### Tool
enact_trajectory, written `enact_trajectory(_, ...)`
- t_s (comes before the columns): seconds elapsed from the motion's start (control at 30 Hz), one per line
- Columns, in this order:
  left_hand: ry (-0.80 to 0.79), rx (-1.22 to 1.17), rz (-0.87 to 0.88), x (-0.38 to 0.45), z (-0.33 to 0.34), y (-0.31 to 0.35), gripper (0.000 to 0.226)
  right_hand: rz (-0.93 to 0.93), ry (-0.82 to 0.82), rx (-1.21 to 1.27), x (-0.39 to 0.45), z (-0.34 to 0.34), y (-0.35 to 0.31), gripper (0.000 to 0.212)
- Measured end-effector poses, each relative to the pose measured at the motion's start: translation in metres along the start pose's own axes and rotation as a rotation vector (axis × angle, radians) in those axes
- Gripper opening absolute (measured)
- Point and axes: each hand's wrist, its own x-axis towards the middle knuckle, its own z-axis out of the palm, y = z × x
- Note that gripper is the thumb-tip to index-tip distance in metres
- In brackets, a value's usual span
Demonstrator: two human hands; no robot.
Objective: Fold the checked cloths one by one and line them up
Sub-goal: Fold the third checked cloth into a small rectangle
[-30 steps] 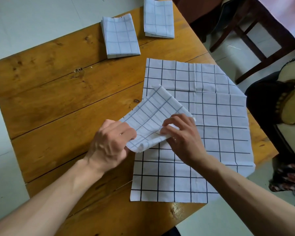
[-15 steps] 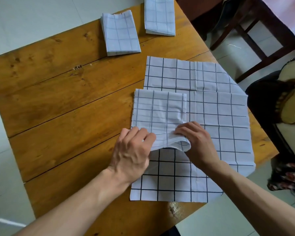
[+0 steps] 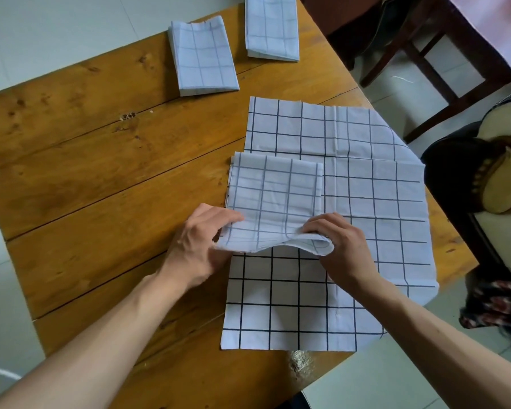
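A partly folded checked cloth (image 3: 275,190) lies on top of the flat spread checked cloths (image 3: 366,208) on the wooden table (image 3: 86,160). Its near edge is lifted and curled. My left hand (image 3: 198,249) pinches that edge at its left corner. My right hand (image 3: 340,246) grips the curled edge at the right corner. Two folded checked cloths sit side by side at the table's far edge, one on the left (image 3: 202,56) and one on the right (image 3: 272,28).
The spread cloths overhang the table's right edge. A dark wooden chair (image 3: 425,60) stands beyond the far right corner, and a dark padded seat (image 3: 484,184) is close on the right. Pale tiled floor surrounds the table.
The folded cloth was held up at an angle, then laid flat on the spread cloths. Both hands shifted to its near edge and have lifted that edge.
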Motion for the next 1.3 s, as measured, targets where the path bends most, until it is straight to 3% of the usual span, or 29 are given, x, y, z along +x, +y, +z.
enact_trajectory(0.1, 0.035, -0.078, -0.096, 0.001, -0.004, 0.004, 0.067, 0.023, 0.027, 0.052, 0.001, -0.001, -0.001, 0.022)
enact_trajectory(0.27, 0.188, -0.012, -0.066, 0.004, -0.002, 0.004, 0.029, 0.076, 0.036, 0.074, 0.003, -0.004, -0.004, 0.019)
enact_trajectory(0.4, 0.192, 0.040, -0.183, 0.012, -0.002, 0.011, 0.014, 0.141, 0.046, 0.062, 0.003, -0.005, -0.006, 0.005)
enact_trajectory(0.63, 0.209, -0.021, -0.361, 0.026, -0.002, 0.017, 0.017, 0.354, 0.107, 0.077, 0.016, -0.007, -0.004, 0.026)
enact_trajectory(0.8, 0.263, -0.064, -0.421, 0.036, -0.003, 0.022, 0.033, 0.439, 0.109, 0.136, 0.023, -0.012, -0.008, 0.039)
enact_trajectory(1.0, 0.265, -0.069, -0.453, 0.040, -0.002, 0.025, 0.048, 0.522, 0.036, 0.146, 0.038, -0.018, -0.005, 0.028)
enact_trajectory(1.3, 0.289, -0.044, -0.438, 0.045, -0.004, 0.026, 0.042, 0.589, -0.040, 0.145, 0.054, -0.021, -0.002, 0.020)
